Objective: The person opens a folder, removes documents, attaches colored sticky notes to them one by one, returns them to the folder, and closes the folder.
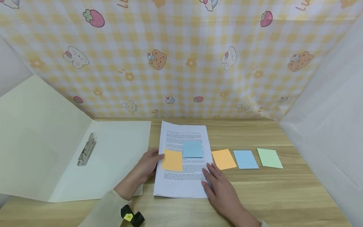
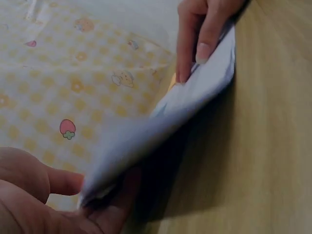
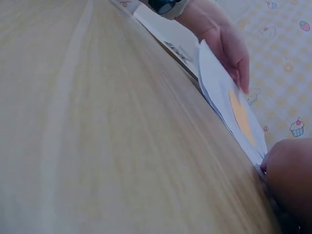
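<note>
A stack of printed sheets (image 1: 185, 186) lies in the middle of the table, with an orange sticky note (image 1: 173, 160) and a blue sticky note (image 1: 193, 149) on its top page. My left hand (image 1: 147, 165) pinches the stack's left edge, thumb on top and fingers underneath. In the left wrist view that side of the stack (image 2: 131, 139) is raised off the table. My right hand (image 1: 222, 192) rests on the right edge with its fingers extended. The right wrist view shows the left hand (image 3: 222, 44) behind the lifted sheets (image 3: 219, 92).
To the left an open white folder (image 1: 119, 157) lies with its metal clip (image 1: 87, 150) showing. Orange (image 1: 224, 159), blue (image 1: 245, 159) and green (image 1: 269, 158) sticky notes sit in a row on the right. A checked cloth (image 1: 181, 82) hangs behind the table.
</note>
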`<state>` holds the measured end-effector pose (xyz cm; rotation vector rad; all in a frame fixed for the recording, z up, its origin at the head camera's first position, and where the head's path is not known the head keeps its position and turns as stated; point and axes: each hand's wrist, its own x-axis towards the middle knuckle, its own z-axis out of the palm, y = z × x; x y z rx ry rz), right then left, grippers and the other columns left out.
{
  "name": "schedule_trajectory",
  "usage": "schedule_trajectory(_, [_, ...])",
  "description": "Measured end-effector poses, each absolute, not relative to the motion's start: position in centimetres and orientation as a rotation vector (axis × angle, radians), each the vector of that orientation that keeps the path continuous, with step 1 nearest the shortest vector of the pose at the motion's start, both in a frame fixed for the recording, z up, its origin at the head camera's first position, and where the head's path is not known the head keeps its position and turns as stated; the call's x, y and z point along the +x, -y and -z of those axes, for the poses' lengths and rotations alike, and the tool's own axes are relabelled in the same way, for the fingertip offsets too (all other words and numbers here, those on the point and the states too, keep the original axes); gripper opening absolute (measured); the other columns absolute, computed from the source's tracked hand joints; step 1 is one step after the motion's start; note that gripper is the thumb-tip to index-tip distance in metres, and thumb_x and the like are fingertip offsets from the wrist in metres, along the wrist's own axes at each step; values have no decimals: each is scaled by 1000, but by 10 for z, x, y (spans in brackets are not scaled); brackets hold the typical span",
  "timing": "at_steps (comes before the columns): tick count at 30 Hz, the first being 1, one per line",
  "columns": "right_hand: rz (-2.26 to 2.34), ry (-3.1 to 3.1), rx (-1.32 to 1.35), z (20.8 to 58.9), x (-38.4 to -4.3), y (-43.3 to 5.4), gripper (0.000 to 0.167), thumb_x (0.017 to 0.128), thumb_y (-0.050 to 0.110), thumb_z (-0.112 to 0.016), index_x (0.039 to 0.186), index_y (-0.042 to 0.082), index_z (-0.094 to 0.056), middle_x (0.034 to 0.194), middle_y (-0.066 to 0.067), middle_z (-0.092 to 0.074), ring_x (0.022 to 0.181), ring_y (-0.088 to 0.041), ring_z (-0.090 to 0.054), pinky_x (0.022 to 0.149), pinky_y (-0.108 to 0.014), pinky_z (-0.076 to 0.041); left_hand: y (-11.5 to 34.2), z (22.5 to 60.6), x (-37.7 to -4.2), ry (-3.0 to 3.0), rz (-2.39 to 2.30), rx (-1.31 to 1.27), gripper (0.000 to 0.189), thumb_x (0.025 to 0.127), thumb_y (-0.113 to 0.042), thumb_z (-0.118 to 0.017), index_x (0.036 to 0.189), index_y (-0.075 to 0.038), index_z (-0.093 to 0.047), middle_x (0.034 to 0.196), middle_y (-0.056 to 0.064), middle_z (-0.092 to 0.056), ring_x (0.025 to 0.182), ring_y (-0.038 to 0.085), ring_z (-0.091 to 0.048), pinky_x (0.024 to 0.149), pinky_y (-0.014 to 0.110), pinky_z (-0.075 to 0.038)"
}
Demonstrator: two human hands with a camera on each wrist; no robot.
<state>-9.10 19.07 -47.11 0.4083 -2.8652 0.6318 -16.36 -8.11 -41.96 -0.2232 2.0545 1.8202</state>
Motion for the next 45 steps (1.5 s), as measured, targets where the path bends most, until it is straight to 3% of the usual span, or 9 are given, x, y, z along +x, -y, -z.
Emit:
schedule_trajectory(7, [-987, 2766, 266, 467, -98, -185, 48, 92, 21, -74, 136, 5, -62, 148, -12, -57, 142, -34, -50, 112, -54, -45, 91, 432, -160, -2079, -1890, -184, 51, 106, -12, -41, 156, -4, -32, 130, 21, -66, 96, 21, -73, 74, 34, -60])
schedule_trajectory(11, [-1344, 2689, 89, 459, -106, -182, 52, 96, 17, -70, 143, 3, -53, 149, -16, -55, 139, -35, -53, 111, -50, -46, 102, 431, -156, -2055, -1936, -166, 50, 107, -13, -40, 156, -7, -32, 128, 20, -67, 101, 23, -73, 77, 35, -61])
schedule_trajectory(15, [-1617, 2690, -104, 447, -118, -179, 57, 101, 25, -62, 151, 4, -44, 152, -15, -52, 139, -32, -54, 111, -46, -47, 116, 425, -150, -2022, -1952, -149, 50, 108, -16, -38, 157, -9, -30, 131, 19, -65, 107, 22, -72, 82, 35, -62])
schedule_trajectory(19, [-1959, 2673, -164, 440, -133, -173, 56, 104, 33, -57, 151, 5, -45, 138, -17, -64, 117, -27, -68, 94, -39, -60, 136, 419, -143, -2001, -1951, -145, 51, 109, -17, -38, 159, -9, -28, 135, 18, -63, 107, 19, -71, 82, 33, -61])
schedule_trajectory(22, [-2260, 2620, -165, 441, -143, -168, 51, 104, 31, -55, 147, 5, -49, 121, -16, -72, 95, -21, -73, 77, -35, -62, 149, 418, -138, -2006, -1946, -161, 53, 109, -18, -38, 160, -8, -26, 136, 17, -63, 107, 18, -71, 81, 32, -61])
schedule_trajectory(26, [-2489, 2571, -90, 446, -152, -162, 48, 103, 27, -57, 144, 2, -51, 111, -13, -76, 86, -17, -74, 72, -33, -62, 166, 421, -132, -2063, -1911, -204, 54, 110, -19, -37, 160, -6, -24, 135, 18, -62, 105, 17, -71, 80, 31, -61])
schedule_trajectory(37, [-2463, 2665, 120, 446, -159, -128, 46, 100, 17, -62, 141, -2, -51, 102, -18, -78, 76, -17, -75, 64, -33, -63, 195, 425, -122, -2380, -1639, -288, 54, 109, -19, -40, 158, 0, -27, 129, 25, -65, 94, 19, -72, 71, 31, -60])
schedule_trajectory(45, [-2343, 2679, 118, 449, -159, -105, 40, 100, 9, -59, 138, -5, -52, 98, -20, -78, 71, -17, -75, 63, -36, -63, 223, 421, -110, -2705, -1304, -334, 49, 107, -23, -47, 149, 2, -44, 126, 27, -67, 94, 21, -72, 72, 30, -62])
